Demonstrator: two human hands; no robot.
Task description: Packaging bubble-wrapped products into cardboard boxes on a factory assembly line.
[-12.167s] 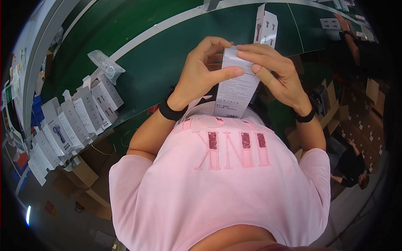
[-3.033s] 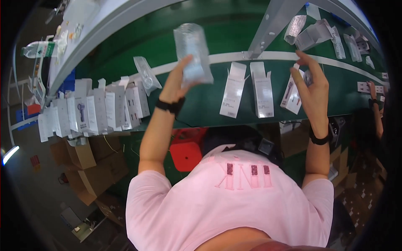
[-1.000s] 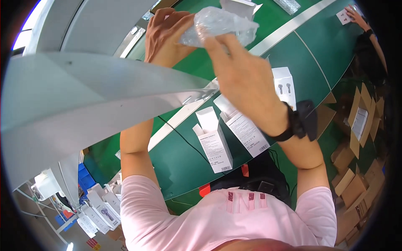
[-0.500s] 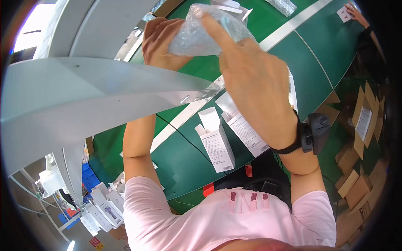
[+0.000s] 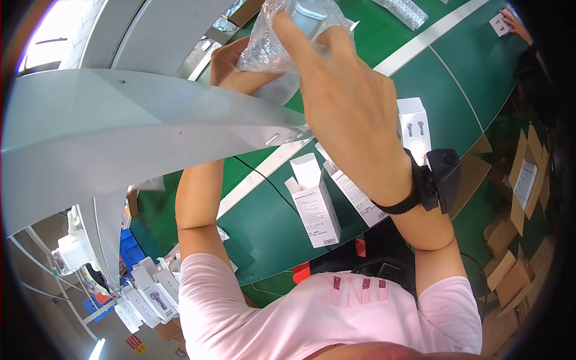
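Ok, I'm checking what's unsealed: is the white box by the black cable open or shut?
Open: the box has its top flaps sticking out, not tucked in.

Green bench [image 5: 264, 243] — white cartons [image 5: 315, 217] near its edge, black cable [image 5: 268, 181], bubble-wrap packet [image 5: 405, 13] farther back.

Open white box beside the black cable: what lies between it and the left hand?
In the head view, the grey metal beam crosses between the left hand and the open white box, with the white rail below it.
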